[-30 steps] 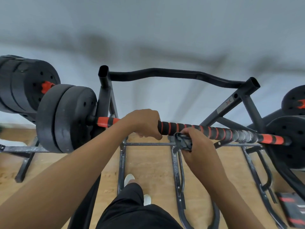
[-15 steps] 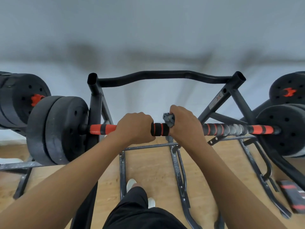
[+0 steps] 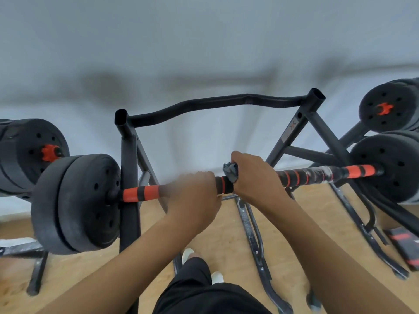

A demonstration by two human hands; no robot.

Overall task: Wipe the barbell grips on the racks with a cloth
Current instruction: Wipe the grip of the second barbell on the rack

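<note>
- 2 hands sit on the grip (image 3: pixel 301 176) of a barbell lying across a black rack (image 3: pixel 129 168).
- The left hand (image 3: pixel 195 193) curls over the grip from above and clasps it left of the middle. Motion blur smears its knuckles.
- The right hand (image 3: pixel 254 177) wraps round the grip just right of the left hand, clamping a grey cloth (image 3: pixel 230 169) against it.
- A bunch of cloth sticks up above the grip at the right hand's thumb side.
- 1 short black-and-orange band of grip shows between the 2 hands.
- Right of the right hand, the grip runs in orange and black stripes, then a scuffed grey patch, to the right plates (image 3: pixel 387 168).
- Left of the left hand, an orange stretch meets the left plates (image 3: pixel 77 202).
- Below the grip is a wooden floor (image 3: pixel 226 234) with a white shoe (image 3: pixel 187 253).
</note>
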